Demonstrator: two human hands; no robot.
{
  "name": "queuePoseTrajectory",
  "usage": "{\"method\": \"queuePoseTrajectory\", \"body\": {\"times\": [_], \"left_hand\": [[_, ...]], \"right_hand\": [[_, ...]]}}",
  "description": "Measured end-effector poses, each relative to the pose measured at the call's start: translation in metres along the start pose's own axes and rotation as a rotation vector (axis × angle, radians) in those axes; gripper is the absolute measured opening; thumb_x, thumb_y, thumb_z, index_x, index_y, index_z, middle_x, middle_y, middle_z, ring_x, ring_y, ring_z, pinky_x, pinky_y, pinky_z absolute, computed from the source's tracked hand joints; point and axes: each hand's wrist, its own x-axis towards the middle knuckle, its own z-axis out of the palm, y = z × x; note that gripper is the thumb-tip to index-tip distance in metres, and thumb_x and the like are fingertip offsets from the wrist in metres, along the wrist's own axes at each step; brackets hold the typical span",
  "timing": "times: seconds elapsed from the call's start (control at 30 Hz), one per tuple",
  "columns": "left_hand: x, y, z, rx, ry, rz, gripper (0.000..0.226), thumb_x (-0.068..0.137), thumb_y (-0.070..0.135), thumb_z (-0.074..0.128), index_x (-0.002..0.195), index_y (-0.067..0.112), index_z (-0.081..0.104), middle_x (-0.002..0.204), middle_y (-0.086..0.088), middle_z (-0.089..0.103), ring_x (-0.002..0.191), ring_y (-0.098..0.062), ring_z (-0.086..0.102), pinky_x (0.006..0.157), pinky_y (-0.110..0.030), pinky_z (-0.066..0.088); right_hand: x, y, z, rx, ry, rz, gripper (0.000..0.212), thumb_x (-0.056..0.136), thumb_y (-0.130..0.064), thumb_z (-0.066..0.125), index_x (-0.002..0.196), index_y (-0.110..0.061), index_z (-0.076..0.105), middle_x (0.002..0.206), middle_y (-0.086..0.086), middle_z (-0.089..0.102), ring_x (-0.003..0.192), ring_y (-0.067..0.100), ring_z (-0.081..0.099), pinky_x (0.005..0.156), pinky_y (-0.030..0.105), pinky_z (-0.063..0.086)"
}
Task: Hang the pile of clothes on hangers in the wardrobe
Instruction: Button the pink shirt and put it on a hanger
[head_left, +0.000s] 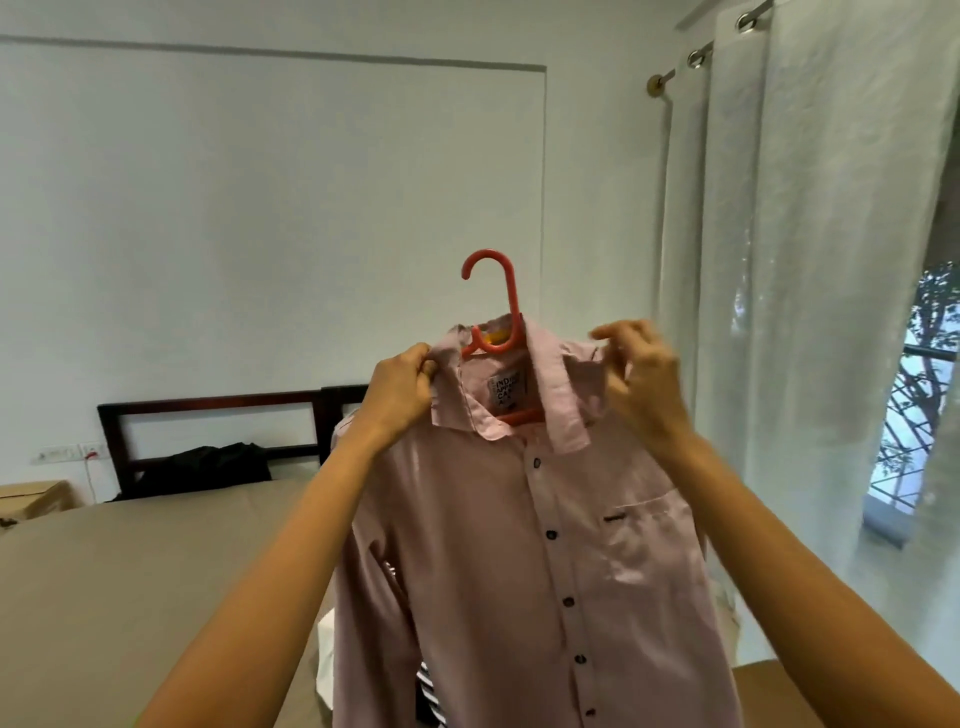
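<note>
A pale pink button-up shirt (524, 545) hangs in the air in front of me on a red plastic hanger (496, 291), whose hook rises above the collar. My left hand (402, 389) grips the shirt at its left shoulder beside the collar. At the right shoulder my right hand (641, 371) pinches the fabric with curled fingers. The hanger's arms are mostly hidden inside the shirt. Below the shirt, white and striped clothes (332, 670) lie on the bed, partly hidden. The wardrobe is not in view.
A bed with a beige sheet (156, 561) and dark wooden headboard (218, 410) stretches to the left, a black garment (208, 467) lying at its head. A cardboard box (34, 496) stands far left. White curtains (810, 260) and a window (914, 415) fill the right.
</note>
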Motion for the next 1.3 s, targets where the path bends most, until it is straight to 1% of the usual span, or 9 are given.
{"method": "queuePoseTrajectory", "body": {"times": [0.1, 0.23, 0.5, 0.7, 0.8, 0.87, 0.93, 1.07, 1.3], "left_hand": [[-0.003, -0.01, -0.007, 0.0, 0.044, 0.001, 0.017, 0.096, 0.004, 0.044, 0.096, -0.005, 0.059, 0.093, -0.025, 0.066, 0.083, -0.039, 0.058, 0.061, -0.027, 0.026], [0.001, -0.011, -0.007, -0.009, 0.039, -0.005, 0.019, 0.097, 0.007, 0.044, 0.1, -0.003, 0.06, 0.097, -0.024, 0.066, 0.087, -0.038, 0.059, 0.065, -0.03, 0.033], [0.014, -0.013, -0.004, 0.032, 0.106, -0.036, 0.022, 0.097, 0.005, 0.042, 0.107, -0.005, 0.06, 0.104, -0.029, 0.064, 0.095, -0.043, 0.058, 0.066, -0.026, 0.029], [0.016, -0.02, -0.004, 0.044, 0.096, -0.033, 0.021, 0.095, 0.003, 0.044, 0.106, -0.003, 0.061, 0.103, -0.026, 0.066, 0.093, -0.04, 0.06, 0.064, -0.02, 0.029], [0.016, -0.022, -0.006, 0.037, 0.072, -0.027, 0.02, 0.096, 0.005, 0.045, 0.106, 0.0, 0.061, 0.103, -0.023, 0.066, 0.091, -0.036, 0.06, 0.066, -0.02, 0.031], [0.015, -0.022, -0.009, 0.028, 0.066, -0.011, 0.02, 0.096, 0.005, 0.045, 0.106, 0.0, 0.061, 0.102, -0.021, 0.067, 0.089, -0.034, 0.059, 0.065, -0.018, 0.03], [0.015, -0.021, -0.012, 0.019, 0.06, 0.02, 0.02, 0.097, 0.006, 0.044, 0.105, 0.001, 0.061, 0.1, -0.02, 0.067, 0.083, -0.03, 0.058, 0.064, -0.019, 0.031], [0.017, -0.027, -0.019, -0.025, -0.02, 0.085, 0.019, 0.099, 0.01, 0.042, 0.106, 0.002, 0.058, 0.096, -0.015, 0.065, 0.079, -0.027, 0.058, 0.066, -0.023, 0.039], [0.011, -0.047, -0.028, 0.055, -0.083, 0.164, 0.024, 0.1, 0.021, 0.043, 0.116, 0.01, 0.058, 0.112, -0.001, 0.058, 0.1, -0.013, 0.053, 0.09, -0.025, 0.04]], "right_hand": [[0.013, 0.047, -0.035, -0.127, -0.141, 0.161, 0.025, 0.084, -0.019, 0.055, 0.103, -0.012, 0.068, 0.1, 0.006, 0.068, 0.097, 0.023, 0.06, 0.088, 0.028, 0.04], [0.015, 0.062, -0.034, 0.057, -0.171, 0.34, 0.014, 0.079, -0.005, 0.071, 0.093, -0.009, 0.074, 0.083, 0.011, 0.071, 0.076, 0.018, 0.065, 0.078, 0.031, 0.055], [0.007, 0.042, -0.008, -0.215, -0.013, 0.112, 0.007, 0.079, -0.002, 0.061, 0.083, 0.0, 0.067, 0.077, 0.019, 0.067, 0.071, 0.034, 0.061, 0.067, 0.037, 0.048], [0.022, 0.033, -0.011, -0.295, -0.582, 0.309, 0.01, 0.08, -0.006, 0.06, 0.084, -0.011, 0.067, 0.084, 0.01, 0.066, 0.073, 0.021, 0.058, 0.06, 0.025, 0.042], [0.031, 0.038, -0.013, -0.235, -0.323, 0.286, 0.017, 0.086, -0.011, 0.062, 0.102, -0.008, 0.067, 0.104, 0.012, 0.066, 0.09, 0.026, 0.061, 0.078, 0.031, 0.048], [0.034, 0.039, -0.011, -0.075, -0.342, 0.174, 0.024, 0.087, -0.015, 0.064, 0.111, -0.012, 0.065, 0.111, 0.006, 0.065, 0.098, 0.021, 0.061, 0.086, 0.028, 0.046], [0.034, 0.034, -0.001, 0.034, -0.486, 0.088, 0.02, 0.088, -0.014, 0.064, 0.108, -0.015, 0.067, 0.1, 0.002, 0.068, 0.093, 0.016, 0.064, 0.084, 0.023, 0.046], [0.033, 0.029, 0.017, -0.019, -0.287, -0.071, 0.016, 0.087, 0.0, 0.053, 0.095, -0.005, 0.066, 0.087, 0.007, 0.071, 0.077, 0.025, 0.063, 0.072, 0.027, 0.047], [0.038, 0.032, 0.016, -0.008, -0.172, -0.028, 0.02, 0.081, 0.006, 0.052, 0.092, -0.004, 0.067, 0.082, 0.008, 0.071, 0.072, 0.023, 0.062, 0.067, 0.016, 0.037]]}}
